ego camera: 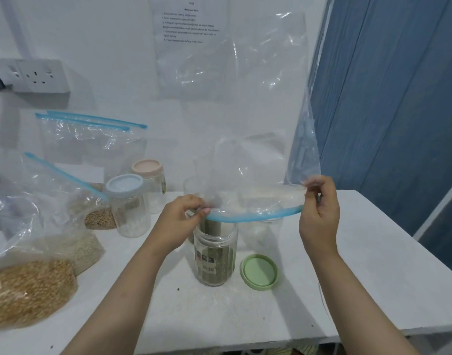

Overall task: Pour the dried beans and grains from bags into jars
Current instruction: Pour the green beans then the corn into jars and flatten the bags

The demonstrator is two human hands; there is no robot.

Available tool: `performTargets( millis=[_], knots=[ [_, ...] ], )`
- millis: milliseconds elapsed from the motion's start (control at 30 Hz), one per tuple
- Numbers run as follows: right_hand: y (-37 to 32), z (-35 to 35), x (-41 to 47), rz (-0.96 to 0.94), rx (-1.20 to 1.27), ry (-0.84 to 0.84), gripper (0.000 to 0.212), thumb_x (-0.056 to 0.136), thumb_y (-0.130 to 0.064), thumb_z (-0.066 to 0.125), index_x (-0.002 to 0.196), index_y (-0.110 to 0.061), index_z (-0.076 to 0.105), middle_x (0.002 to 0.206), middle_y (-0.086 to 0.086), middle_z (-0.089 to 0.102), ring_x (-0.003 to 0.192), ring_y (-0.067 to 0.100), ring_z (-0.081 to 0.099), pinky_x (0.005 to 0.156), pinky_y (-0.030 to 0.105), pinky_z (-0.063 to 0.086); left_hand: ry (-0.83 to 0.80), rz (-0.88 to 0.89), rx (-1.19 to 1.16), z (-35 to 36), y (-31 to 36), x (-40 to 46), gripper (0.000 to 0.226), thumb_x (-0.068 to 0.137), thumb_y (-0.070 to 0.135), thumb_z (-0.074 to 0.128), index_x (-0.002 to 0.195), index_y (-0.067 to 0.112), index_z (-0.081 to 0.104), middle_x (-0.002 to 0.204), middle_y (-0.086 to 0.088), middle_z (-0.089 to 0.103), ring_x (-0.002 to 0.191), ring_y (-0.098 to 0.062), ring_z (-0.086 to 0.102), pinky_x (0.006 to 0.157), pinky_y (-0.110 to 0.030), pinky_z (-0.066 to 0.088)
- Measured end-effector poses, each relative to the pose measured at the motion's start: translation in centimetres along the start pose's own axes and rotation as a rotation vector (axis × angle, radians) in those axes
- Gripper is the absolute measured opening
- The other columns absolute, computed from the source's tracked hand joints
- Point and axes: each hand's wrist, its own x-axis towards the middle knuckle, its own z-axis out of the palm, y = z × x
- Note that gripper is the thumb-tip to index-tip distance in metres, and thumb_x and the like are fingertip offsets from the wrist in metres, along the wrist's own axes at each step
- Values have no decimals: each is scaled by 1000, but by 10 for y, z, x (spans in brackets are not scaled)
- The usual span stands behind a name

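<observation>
Lid on table, right of open jar

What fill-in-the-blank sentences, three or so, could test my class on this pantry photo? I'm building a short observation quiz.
1. Both hands, left hand and right hand, hold an upside-down, empty plastic bag by its ____ zip strip.
2. The open jar under the bag holds ____-coloured grains.
3. The green lid lies on the table to the ____ of that jar.
4. The jar beside the beige-lidded one has a ____ lid.

Missing words: blue; green; right; blue
</observation>
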Motion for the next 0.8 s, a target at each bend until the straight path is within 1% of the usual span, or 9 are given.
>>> performTargets(
  millis=[133,233,367,467,533,567,633,700,800],
  knots=[
    [0,1,0,12,5,13,47,96,11,40,94,-35,52,91,-21,56,88,3,52,82,16,41,36,-11,-29,-2,3,0,15,83,11,76,74,21,69,85,4,71,86,-11,61,77,-5,41],
    [0,0,0,12,13,6,47,96,10,40,93,-35,52,90,-20,56,85,1,51,79,14,40,-6,2,-27,-4,2,4,19,81,12,79,72,13,63,78,5,69,81,-15,62,75,-10,45],
    [1,0,1,13,18,12,46,95,10,39,92,-34,52,89,-19,56,85,3,51,80,19,40,-52,33,-23,-4,3,7,25,81,19,80,72,13,57,72,13,62,73,-10,57,72,-17,46],
    [3,-1,2,-1,13,10,46,94,8,39,93,-35,52,92,-14,57,86,6,52,81,22,42,-79,37,-13,-5,0,8,14,85,20,76,83,27,64,83,19,65,85,-14,62,80,-20,48],
    [3,-2,2,-10,2,4,45,94,8,39,93,-35,52,92,-14,57,86,6,52,81,23,42,-132,32,-18,-7,-2,5,21,89,23,71,94,43,66,92,24,66,94,-8,62,86,-19,46],
    [4,-2,2,-16,-1,2,45,93,8,40,92,-35,52,91,-14,57,86,7,52,81,23,42,-166,19,-26,-8,-3,4,23,91,27,69,104,45,65,99,24,67,99,-6,61,89,-17,44],
    [4,-2,3,-35,-11,2,46,92,8,40,92,-36,52,91,-15,56,86,7,52,81,22,42,-219,-16,-49,-9,-4,3,31,94,29,63,123,40,62,114,20,66,109,-4,58,92,-15,41],
    [5,-1,4,-53,-23,1,45,90,7,40,92,-36,52,91,-14,56,87,10,52,81,22,42,-260,-45,-77,-11,-4,3,37,96,23,60,129,40,59,123,17,64,115,-5,55,96,-18,40],
    [6,0,5,-66,-33,4,43,88,6,40,92,-36,52,91,-10,56,86,13,52,80,21,42,-268,-29,-59,-12,-2,4,37,96,25,60,131,39,59,118,22,65,109,-2,56,92,-10,40]
  ],
)
